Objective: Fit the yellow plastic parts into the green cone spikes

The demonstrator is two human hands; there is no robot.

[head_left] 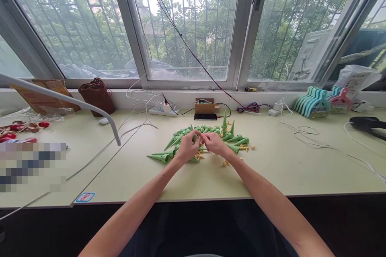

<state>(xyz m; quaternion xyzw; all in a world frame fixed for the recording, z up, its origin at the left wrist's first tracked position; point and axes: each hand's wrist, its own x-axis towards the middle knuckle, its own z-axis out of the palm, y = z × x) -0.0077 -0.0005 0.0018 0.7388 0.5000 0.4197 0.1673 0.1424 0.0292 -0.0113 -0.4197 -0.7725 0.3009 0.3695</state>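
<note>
My left hand (188, 147) and my right hand (213, 143) meet fingertip to fingertip above a pile of green cone-shaped plastic spikes. Both are closed in a pinch; whatever lies between the fingers is too small and covered to name. Around them, green spikes (159, 157) lie on their sides, with open ribbed ends. One green spike (224, 123) stands upright behind my right hand. Small yellow plastic pieces (224, 163) are scattered among the spikes and beside my right wrist.
Behind the pile, a phone (205, 117) lies before a small cardboard box (205, 107). A white power strip (164, 110) and cables run along the sill. A grey curved arm (105, 112) crosses the left. Turquoise fan-shaped items (313, 102) and a black object (368, 126) are at right.
</note>
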